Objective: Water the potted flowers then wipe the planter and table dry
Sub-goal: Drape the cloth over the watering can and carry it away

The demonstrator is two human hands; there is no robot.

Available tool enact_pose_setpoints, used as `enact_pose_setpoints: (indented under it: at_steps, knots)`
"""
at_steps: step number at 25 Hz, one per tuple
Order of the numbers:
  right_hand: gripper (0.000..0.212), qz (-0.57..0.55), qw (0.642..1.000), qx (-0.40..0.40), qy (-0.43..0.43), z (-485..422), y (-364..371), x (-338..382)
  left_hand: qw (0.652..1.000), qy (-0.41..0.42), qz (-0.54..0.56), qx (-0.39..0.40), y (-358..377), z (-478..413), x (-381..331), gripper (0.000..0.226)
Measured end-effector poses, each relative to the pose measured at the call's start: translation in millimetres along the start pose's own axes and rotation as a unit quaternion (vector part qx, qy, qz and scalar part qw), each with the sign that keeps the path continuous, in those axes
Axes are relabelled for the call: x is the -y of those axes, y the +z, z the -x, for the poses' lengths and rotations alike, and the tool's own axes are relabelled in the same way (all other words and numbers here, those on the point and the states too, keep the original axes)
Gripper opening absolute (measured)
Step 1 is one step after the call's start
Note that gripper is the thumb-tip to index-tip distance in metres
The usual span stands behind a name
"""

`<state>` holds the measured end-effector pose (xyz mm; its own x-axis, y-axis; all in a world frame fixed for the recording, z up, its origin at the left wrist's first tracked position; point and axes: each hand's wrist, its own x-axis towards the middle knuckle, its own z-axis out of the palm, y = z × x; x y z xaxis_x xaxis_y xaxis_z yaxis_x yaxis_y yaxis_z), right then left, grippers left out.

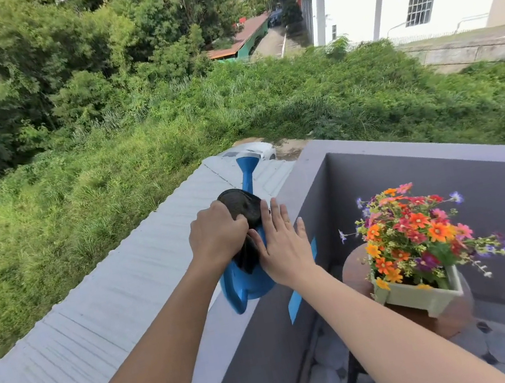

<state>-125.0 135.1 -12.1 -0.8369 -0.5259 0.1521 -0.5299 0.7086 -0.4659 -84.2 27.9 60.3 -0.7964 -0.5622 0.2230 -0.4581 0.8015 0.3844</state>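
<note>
Left hand point(218, 233), fingers curled, grips a dark cloth point(241, 204) atop the blue can point(249, 280) on the wall ledge point(303, 166). Right hand point(282, 249), fingers straight, rests flat against the can. Planter point(419, 295) with flowers point(417, 224) stands on the table point(354, 269), right.

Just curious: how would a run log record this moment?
left hand: grips black cloth on blue plastic watering can | right hand: flat against can | can: on grey ledge | pale green planter: untouched
</note>
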Motion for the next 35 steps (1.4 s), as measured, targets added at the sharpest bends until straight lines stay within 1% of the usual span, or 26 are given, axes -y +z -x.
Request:
enact_pose_setpoints:
  at_steps: [6,12,14,17,20,23,26,29,32,34,35]
  knots:
    - [0.065,0.016,0.998,-0.066,0.008,64.6,-74.2,-25.8,0.998,0.047,0.027,-0.02,-34.5,59.2,-75.1,0.021]
    - [0.065,0.055,0.987,-0.132,0.068,141.2,-147.8,-83.3,0.987,0.14,0.073,-0.005,-37.7,122.3,-167.1,0.022]
    - [0.065,0.073,0.981,-0.149,0.102,166.3,-168.8,-110.8,0.98,0.174,0.096,0.017,-28.1,139.2,-200.4,0.022]
    - [0.067,0.109,0.968,-0.16,0.157,198.8,-194.4,-158.4,0.967,0.209,0.13,0.071,-4.8,161.3,-249.1,0.024]
    - [0.064,0.108,0.957,-0.164,0.216,226.7,-202.7,-207.5,0.951,0.243,0.154,0.117,33.9,181.9,-291.1,0.034]
    - [0.059,0.081,0.943,-0.176,0.272,254.0,-190.2,-252.9,0.932,0.258,0.198,0.161,84.2,205.8,-316.1,0.038]
    - [0.056,0.051,0.927,-0.163,0.335,278.9,-153.9,-298.5,0.928,0.235,0.208,0.202,150.5,236.3,-320.9,0.04]
    - [0.053,0.026,0.916,-0.126,0.381,306.4,-98.8,-335.5,0.928,0.207,0.207,0.232,217.1,271.9,-300.6,0.04]
    - [0.052,0.025,0.909,-0.07,0.41,334.1,-25.8,-399.2,0.932,0.184,0.181,0.254,310.0,310.1,-281.9,0.04]
    - [0.054,0.037,0.905,-0.036,0.423,349.1,28.0,-439.4,0.933,0.174,0.165,0.269,370.2,331.4,-266.2,0.042]
    - [0.058,0.043,0.903,-0.026,0.426,355.7,56.2,-458.3,0.932,0.168,0.162,0.277,400.6,342.1,-257.4,0.043]
